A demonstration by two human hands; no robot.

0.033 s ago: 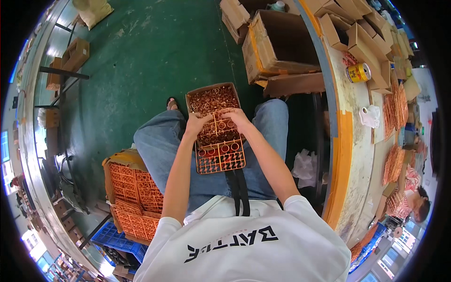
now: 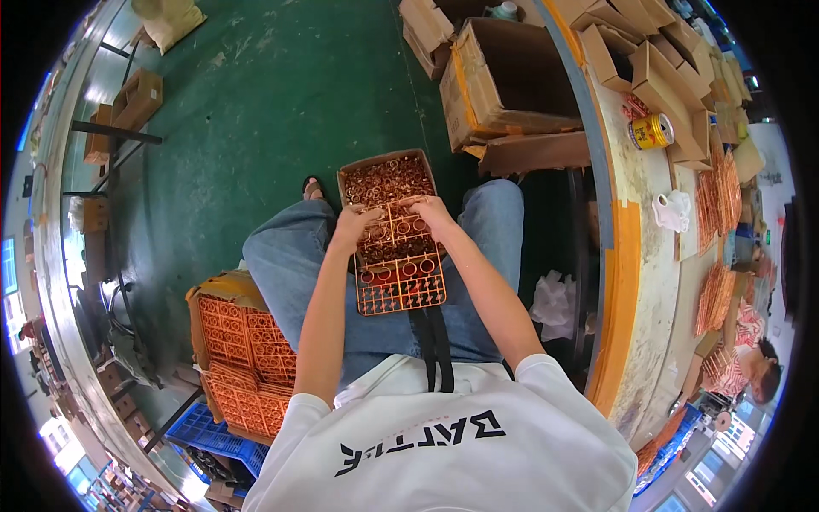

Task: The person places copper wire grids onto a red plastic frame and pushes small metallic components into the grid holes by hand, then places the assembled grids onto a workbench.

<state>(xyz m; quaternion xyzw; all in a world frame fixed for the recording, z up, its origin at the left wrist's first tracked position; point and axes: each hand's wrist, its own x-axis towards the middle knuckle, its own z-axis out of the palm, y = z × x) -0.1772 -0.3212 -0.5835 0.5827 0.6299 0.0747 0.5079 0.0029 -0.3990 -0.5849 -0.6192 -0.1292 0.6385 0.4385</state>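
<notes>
An orange plastic lattice frame [image 2: 401,294] with rings set in it hangs over my lap. My left hand [image 2: 353,226] grips its far left part, fingers closed on it. At its far right part, my right hand [image 2: 433,216] is closed on the same frame, thumb and fingers pinching near the rings. Under both hands is a cardboard box [image 2: 343,183] between my knees, full of small loose copper-orange rings [image 2: 388,179]. The frame covers part of the box's near side. My fingertips are partly hidden.
A carton [image 2: 243,363] stacked with orange lattice frames stands left, by a blue crate [image 2: 209,435]. At right a workbench [image 2: 636,316] bears a yellow can [image 2: 651,132] and more frames. A large open carton [image 2: 503,81] sits ahead right. A person [image 2: 742,367] is far right.
</notes>
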